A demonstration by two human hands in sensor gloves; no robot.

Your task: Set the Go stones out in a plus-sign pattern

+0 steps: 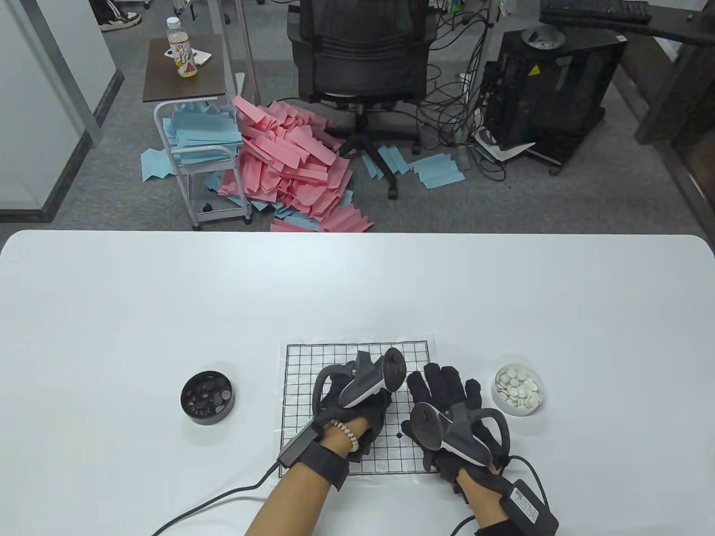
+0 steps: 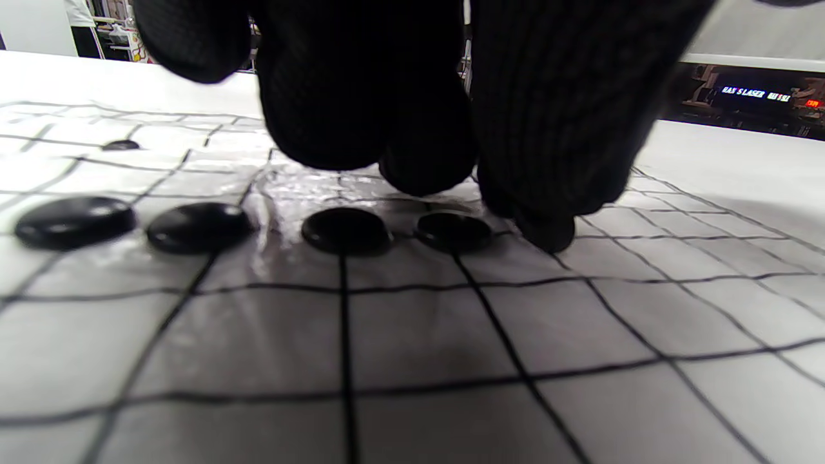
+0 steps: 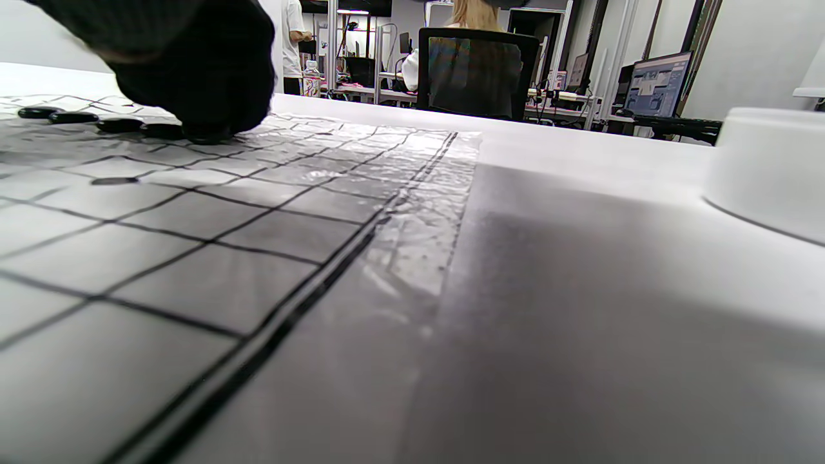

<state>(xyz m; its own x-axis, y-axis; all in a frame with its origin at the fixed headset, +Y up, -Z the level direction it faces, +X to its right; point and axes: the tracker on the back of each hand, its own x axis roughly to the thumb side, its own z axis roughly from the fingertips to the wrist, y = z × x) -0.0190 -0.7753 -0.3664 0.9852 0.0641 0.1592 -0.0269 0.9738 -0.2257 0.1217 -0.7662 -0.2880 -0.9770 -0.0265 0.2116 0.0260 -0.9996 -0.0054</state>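
The grid board (image 1: 357, 410) lies on the white table (image 1: 167, 290), with the bowl of black stones (image 1: 208, 397) to its left and the bowl of white stones (image 1: 518, 389) to its right. On the board, four black stones (image 2: 200, 227) sit in a row along one line. The left hand (image 1: 352, 399) hangs over that row, fingertips (image 2: 548, 229) bunched down at its end; whether they pinch a stone I cannot tell. The right hand (image 1: 447, 407) rests flat on the board's right part, fingers spread, holding nothing
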